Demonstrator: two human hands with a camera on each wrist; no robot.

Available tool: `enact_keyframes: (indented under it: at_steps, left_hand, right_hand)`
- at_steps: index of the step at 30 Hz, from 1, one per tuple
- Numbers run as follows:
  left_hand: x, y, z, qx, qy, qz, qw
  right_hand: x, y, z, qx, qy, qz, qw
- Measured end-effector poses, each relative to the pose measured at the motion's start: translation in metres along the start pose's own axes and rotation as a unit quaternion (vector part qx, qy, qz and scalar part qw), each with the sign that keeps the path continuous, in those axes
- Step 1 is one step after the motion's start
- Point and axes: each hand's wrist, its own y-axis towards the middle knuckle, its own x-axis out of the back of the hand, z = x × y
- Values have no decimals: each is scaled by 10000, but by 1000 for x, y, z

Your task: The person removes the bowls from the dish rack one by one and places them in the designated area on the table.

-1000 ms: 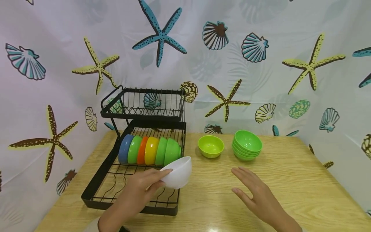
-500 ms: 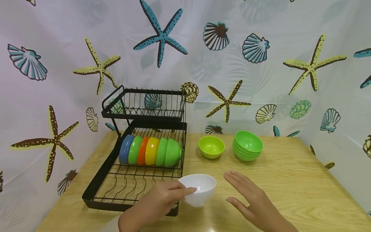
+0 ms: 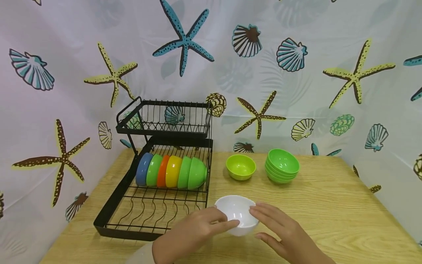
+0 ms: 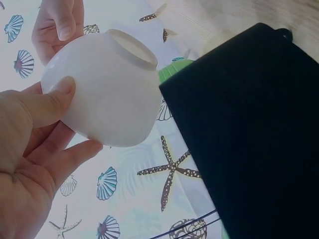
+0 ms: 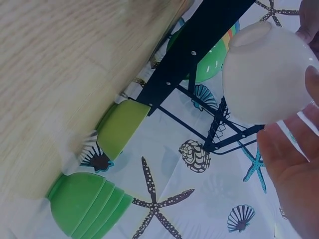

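A white bowl (image 3: 238, 212) is held above the table in front of me, its opening upward and toward me. My left hand (image 3: 204, 223) grips its left rim; in the left wrist view the thumb presses the outer wall and fingers curl behind the bowl (image 4: 107, 94). At the opposite rim, my right hand (image 3: 283, 229) has fairly straight fingers touching the edge, the thumb apart below. The right wrist view has the white bowl (image 5: 271, 74) beside the right hand (image 5: 294, 169), its foot ring showing.
On the left stands a black two-tier dish rack (image 3: 113, 205) with a row of coloured bowls (image 3: 173, 171) on edge. A yellow-green bowl (image 3: 240, 167) and a stack of green bowls (image 3: 281, 167) sit at the back of the wooden table (image 3: 343, 198).
My left hand has carried the white bowl from over the rack's right edge rightward and toward me, turning its opening upward. My right hand has come in from the right to its rim.
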Motion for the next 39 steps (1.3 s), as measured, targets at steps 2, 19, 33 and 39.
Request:
enact_keyframes:
  at_steps: [2, 19, 33, 39]
  left_hand:
    - [-2, 1, 0, -96, 6, -14, 10000]
    - [-5, 8, -5, -249, 163, -221, 9993]
    - [-9, 14, -1, -612, 562, -679, 9942]
    - [-9, 16, -4, -261, 487, -420, 9976]
  right_hand:
    - [-1, 0, 0, 109, 31, -69, 9999]
    - [-5, -1, 0, 430, 167, -675, 9967]
    - [2, 5, -1, 575, 43, -788, 9952]
    - [5, 4, -2, 592, -43, -815, 9949]
